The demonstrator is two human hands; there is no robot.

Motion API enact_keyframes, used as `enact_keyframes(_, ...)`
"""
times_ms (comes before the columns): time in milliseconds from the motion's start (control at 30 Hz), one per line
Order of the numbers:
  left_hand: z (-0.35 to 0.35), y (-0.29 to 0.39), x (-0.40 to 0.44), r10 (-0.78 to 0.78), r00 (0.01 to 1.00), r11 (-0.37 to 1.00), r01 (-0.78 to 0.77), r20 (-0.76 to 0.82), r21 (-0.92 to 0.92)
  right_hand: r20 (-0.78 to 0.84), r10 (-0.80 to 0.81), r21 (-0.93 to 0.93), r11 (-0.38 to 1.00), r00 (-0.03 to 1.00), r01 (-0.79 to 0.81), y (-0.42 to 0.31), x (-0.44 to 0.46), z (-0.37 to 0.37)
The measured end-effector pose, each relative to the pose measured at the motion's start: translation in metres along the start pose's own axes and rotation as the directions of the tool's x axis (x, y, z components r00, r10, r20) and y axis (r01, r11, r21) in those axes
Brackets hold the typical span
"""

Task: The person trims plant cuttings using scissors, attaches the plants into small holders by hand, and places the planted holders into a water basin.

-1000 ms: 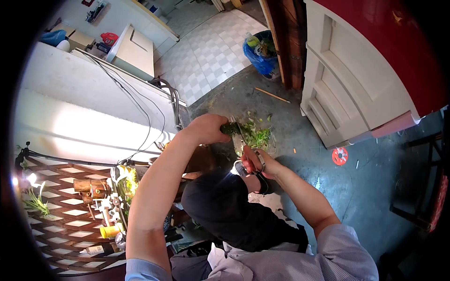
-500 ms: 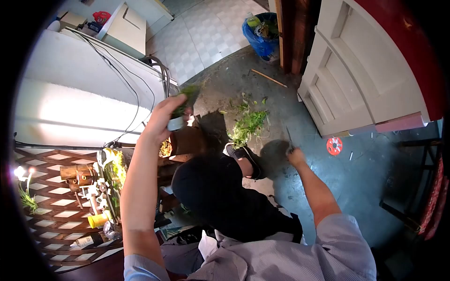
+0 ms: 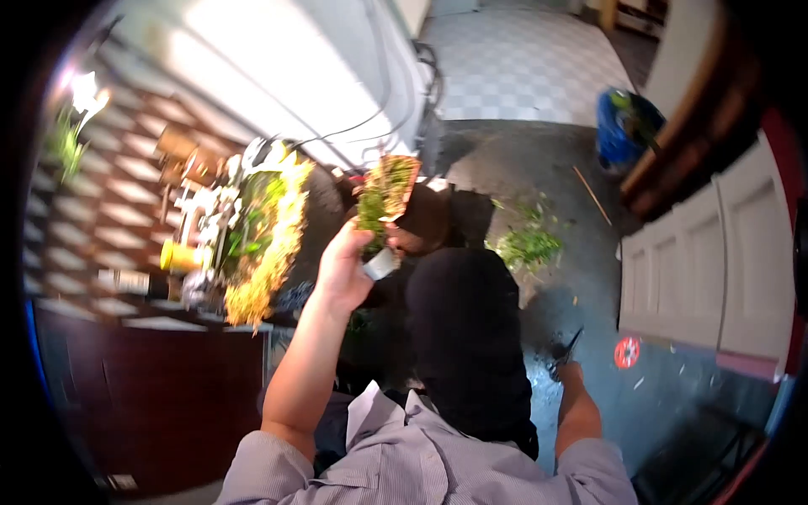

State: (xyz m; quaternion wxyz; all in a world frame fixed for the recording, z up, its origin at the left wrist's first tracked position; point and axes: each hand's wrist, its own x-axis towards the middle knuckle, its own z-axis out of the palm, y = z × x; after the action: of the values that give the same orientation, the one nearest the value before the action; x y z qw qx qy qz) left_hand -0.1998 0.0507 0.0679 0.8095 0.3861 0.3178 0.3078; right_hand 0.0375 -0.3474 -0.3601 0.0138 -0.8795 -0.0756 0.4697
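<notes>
Workpiece: a dense, bushy green plant (image 3: 369, 212) is in the left hand (image 3: 343, 259), raised beside the black-trousered knee (image 3: 465, 307). A small, white, apparently cylindrical pot (image 3: 380, 264) shows just below the plant, next to the same hand.

Grip, left: thumb and fingers are closed around the lower part of the plant; exact finger contact with the pot is not clear. Grip, right: the right hand (image 3: 569, 372) is closed on a dark, pointed cutting tool (image 3: 574, 340), apparently scissors, held low over the floor and well apart from the plant. Whether the blades are spread cannot be determined.

Work status: loose, bright green leafy clippings (image 3: 528, 246) lie on the grey floor (image 3: 551, 151) beyond the knee. Judged from these, some cutting is complete. The held plant retains thick growth; whether more remains to be cut cannot be confirmed. The clippings lie uncollected.

Surroundings: a bin lined with a blue plastic bag (image 3: 609, 150), containing some greenery, stands beyond the clippings. A thin, light-brown wooden stick (image 3: 592, 195) lies between them.
</notes>
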Motion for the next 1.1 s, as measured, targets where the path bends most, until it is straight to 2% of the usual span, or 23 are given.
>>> enact_keyframes(33,-0.004,-0.002,-0.007,0.012,1.000,0.999,-0.012,0.004,-0.049,-0.013,-0.035,-0.038,0.999,0.999,0.034,-0.007,0.005,-0.007)
enact_keyframes(133,-0.009,-0.005,-0.026,0.045,0.999,0.992,-0.047,-0.022,-0.117,-0.026,-0.024,-0.002,1.000,0.999,0.024,-0.009,0.029,-0.006)
enact_keyframes(200,-0.013,-0.005,-0.035,0.077,0.996,0.992,-0.080,-0.033,-0.094,-0.202,-0.148,0.103,0.980,0.968,0.171,-0.013,0.065,-0.011)
enact_keyframes(233,-0.012,-0.003,-0.040,0.102,0.994,0.990,-0.104,-0.024,-0.095,-0.290,-0.154,0.123,0.973,0.944,0.196,-0.045,0.046,-0.044)
enact_keyframes(267,-0.012,-0.002,-0.044,0.126,0.992,0.987,-0.127,-0.014,-0.097,-0.366,-0.317,0.303,0.848,0.875,0.434,-0.070,0.027,-0.074)
enact_keyframes(300,-0.015,-0.001,-0.046,0.143,0.989,0.982,-0.145,-0.022,-0.120,-0.464,-0.444,0.442,0.634,0.767,0.634,-0.098,0.001,-0.106)
enact_keyframes(333,-0.019,-0.001,-0.047,0.129,0.992,0.978,-0.128,-0.005,-0.163,-0.519,-0.513,0.595,0.358,0.684,0.720,-0.146,-0.072,-0.147)
enact_keyframes(367,-0.022,-0.002,-0.049,0.113,0.993,0.973,-0.106,0.020,-0.205,-0.586,-0.512,0.643,0.178,0.628,0.745,-0.184,-0.116,-0.173)
enact_keyframes(400,-0.024,-0.002,-0.050,0.123,0.992,0.968,-0.114,0.027,-0.225,-0.639,-0.562,0.575,0.105,0.525,0.812,-0.221,-0.185,-0.198)
enact_keyframes(467,-0.025,-0.004,-0.054,0.052,0.997,0.942,-0.068,-0.059,-0.328,-0.668,-0.682,0.367,0.046,0.297,0.929,-0.272,-0.288,-0.217)
enact_keyframes(533,-0.034,-0.013,-0.055,0.077,0.997,0.917,-0.077,-0.015,-0.391,-0.441,-0.876,0.305,0.058,0.195,0.950,-0.305,-0.365,-0.206)
enact_keyframes(600,-0.041,-0.015,-0.057,0.067,0.998,0.877,-0.051,0.017,-0.478,-0.157,-0.954,0.212,0.219,0.255,0.952,-0.332,-0.394,-0.179)
enact_keyframes(700,-0.057,-0.019,-0.063,0.119,0.993,0.860,-0.102,0.002,-0.501,-0.065,-0.976,0.142,0.197,0.208,0.970,-0.357,-0.391,-0.137)
enact_keyframes(767,-0.071,-0.024,-0.070,0.155,0.988,0.872,-0.138,-0.002,-0.470,-0.009,-0.972,0.290,0.224,0.236,0.931,-0.363,-0.389,-0.116)
enact_keyframes(800,-0.077,-0.027,-0.074,0.158,0.987,0.865,-0.145,-0.014,-0.481,0.007,-0.972,0.282,0.229,0.236,0.932,-0.363,-0.387,-0.108)
enact_keyframes(867,-0.085,-0.029,-0.081,0.127,0.992,0.886,-0.114,-0.002,-0.450,0.083,-0.951,0.447,0.302,0.297,0.842,-0.361,-0.384,-0.095)
enact_keyframes(933,-0.095,-0.033,-0.095,0.059,0.993,0.947,-0.021,0.107,-0.321,0.094,-0.953,0.426,0.301,0.289,0.853,-0.359,-0.383,-0.083)
enact_keyframes(1000,-0.102,-0.042,-0.100,0.036,0.992,0.952,0.001,0.117,-0.306,0.123,-0.916,0.513,0.389,0.383,0.765,-0.359,-0.380,-0.076)
enact_keyframes(1100,-0.111,-0.044,-0.106,-0.014,0.994,0.943,0.049,0.108,-0.330,0.152,-0.911,0.517,0.404,0.384,0.754,-0.362,-0.378,-0.075)
